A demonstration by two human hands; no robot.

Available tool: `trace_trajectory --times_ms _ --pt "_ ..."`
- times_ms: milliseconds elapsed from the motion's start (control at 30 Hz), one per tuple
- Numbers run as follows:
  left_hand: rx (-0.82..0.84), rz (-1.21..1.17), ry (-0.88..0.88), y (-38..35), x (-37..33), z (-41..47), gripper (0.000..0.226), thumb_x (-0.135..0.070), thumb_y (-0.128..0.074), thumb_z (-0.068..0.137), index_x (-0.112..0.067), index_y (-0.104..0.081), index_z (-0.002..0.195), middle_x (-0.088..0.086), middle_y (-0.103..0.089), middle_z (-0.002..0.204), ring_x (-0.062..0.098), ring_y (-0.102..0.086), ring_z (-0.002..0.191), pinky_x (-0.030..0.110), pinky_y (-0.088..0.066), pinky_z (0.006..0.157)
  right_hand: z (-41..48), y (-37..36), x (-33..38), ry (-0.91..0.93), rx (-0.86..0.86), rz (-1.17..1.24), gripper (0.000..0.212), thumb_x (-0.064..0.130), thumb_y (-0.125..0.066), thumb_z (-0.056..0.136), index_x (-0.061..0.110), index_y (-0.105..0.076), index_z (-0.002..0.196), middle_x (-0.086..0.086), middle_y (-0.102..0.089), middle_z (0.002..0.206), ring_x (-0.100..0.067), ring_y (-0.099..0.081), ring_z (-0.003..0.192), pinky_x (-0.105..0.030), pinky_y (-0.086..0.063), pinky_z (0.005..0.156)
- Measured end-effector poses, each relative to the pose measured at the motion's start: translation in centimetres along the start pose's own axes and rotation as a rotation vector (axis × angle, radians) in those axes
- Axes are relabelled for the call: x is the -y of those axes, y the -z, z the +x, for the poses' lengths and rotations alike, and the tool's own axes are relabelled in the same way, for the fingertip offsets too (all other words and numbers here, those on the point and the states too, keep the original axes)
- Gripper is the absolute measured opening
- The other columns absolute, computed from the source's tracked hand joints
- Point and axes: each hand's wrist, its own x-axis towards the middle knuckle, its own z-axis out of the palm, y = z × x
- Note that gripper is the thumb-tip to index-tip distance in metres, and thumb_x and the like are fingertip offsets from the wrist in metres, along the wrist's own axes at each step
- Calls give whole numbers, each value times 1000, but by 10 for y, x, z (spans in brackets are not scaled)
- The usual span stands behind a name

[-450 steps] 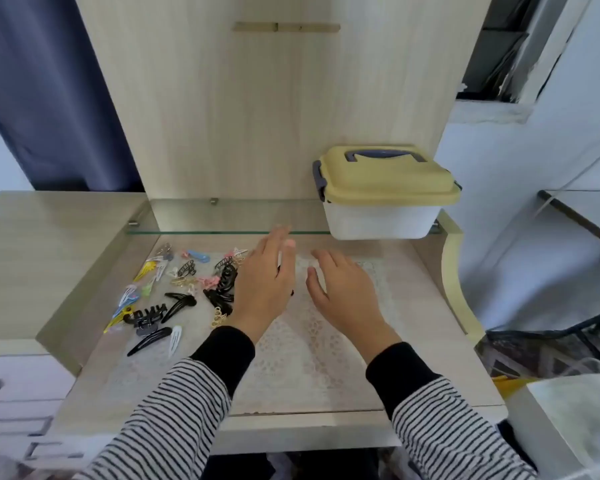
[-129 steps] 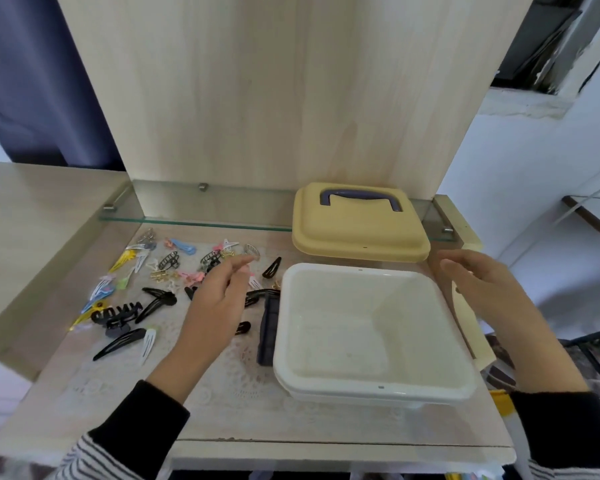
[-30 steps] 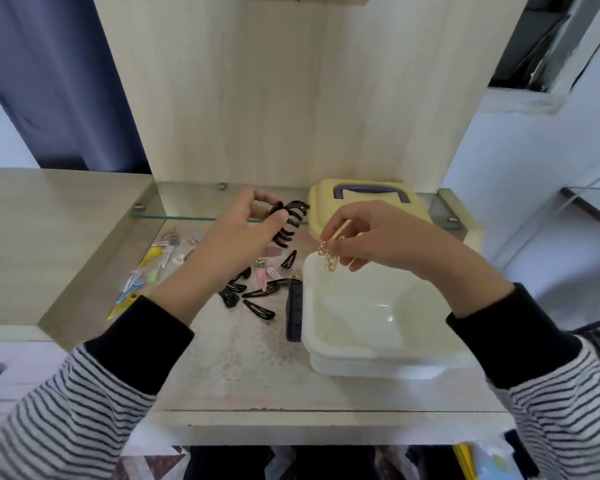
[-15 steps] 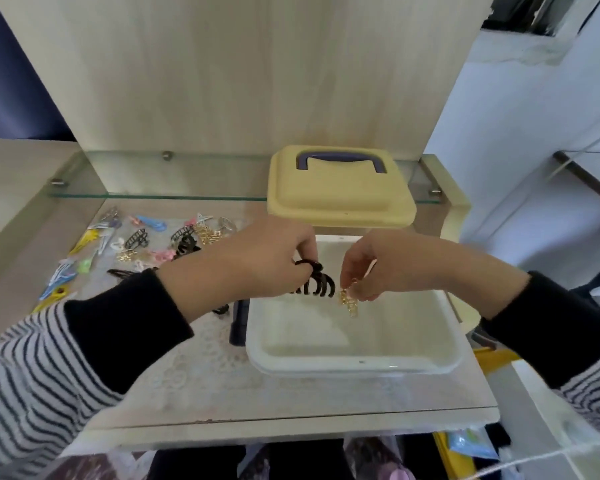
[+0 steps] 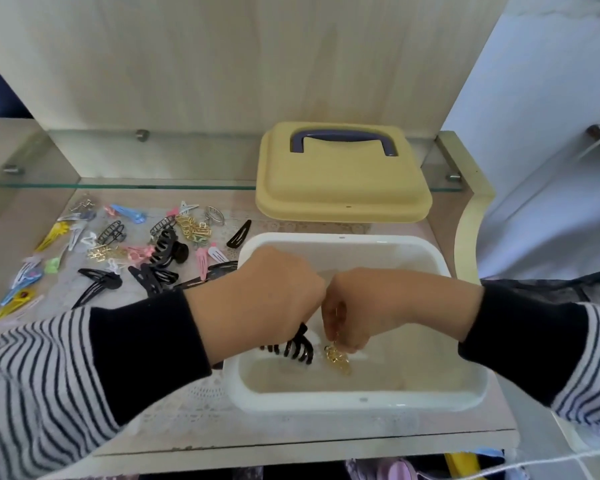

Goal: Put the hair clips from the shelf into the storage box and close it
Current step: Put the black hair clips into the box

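Observation:
The white storage box [image 5: 357, 400] stands open on the shelf at the front right. Both my hands reach down inside it, side by side. My left hand [image 5: 267, 303] holds a black claw clip [image 5: 293, 351] low over the box floor. My right hand [image 5: 364, 306] pinches a small gold clip [image 5: 338, 362] just beside the black one. The yellow lid [image 5: 340, 181] with its dark handle lies flat behind the box. Several hair clips [image 5: 125, 251], black, gold, pink, blue and yellow, are scattered on the shelf to the left.
A glass shelf [image 5: 125, 168] runs along the back under the wooden panel. The shelf's front edge [image 5: 291, 448] is near my body. A curved wooden side piece [image 5: 471, 216] borders the right.
Both hands have gone lower into the box with their clips. The camera has tilted further down and closer to the shelf.

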Motion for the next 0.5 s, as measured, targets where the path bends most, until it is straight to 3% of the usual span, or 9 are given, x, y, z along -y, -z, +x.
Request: trace_trajectory --times_ms 100,167,300,500 --pt "0 -27 -1 -1 3 0 16 -20 -56 85 -24 -69 94 -3 -68 93 21 -65 86 27 -45 68 3 -2 0 -25 60 52 16 13 -67 80 12 -71 95 -4 -75 91 -7 -58 63 -19 -45 65" --pt "-1 -44 -15 -1 4 -1 16 -22 -58 85 -26 -68 96 -4 -69 94 19 -64 89 27 -43 67 3 -4 0 -43 88 109 12 16 -67 82 13 -66 94 -2 -74 85 -5 -61 60 -15 -41 58" --pt "11 -89 -41 -3 8 -4 13 -29 -61 84 -30 -67 95 -10 -68 93 14 -62 94 23 -32 62 1 -6 -1 -39 84 106 9 17 -67 83 14 -64 91 1 -70 77 -5 -59 62 -14 -36 53" --pt "104 -181 -94 -1 11 -9 19 -41 -66 82 -32 -69 98 -17 -68 90 6 -61 94 24 -41 69 1 -8 0 -47 62 105 18 13 -64 82 14 -70 99 -3 -75 92 -6 -62 67 -19 -49 72"
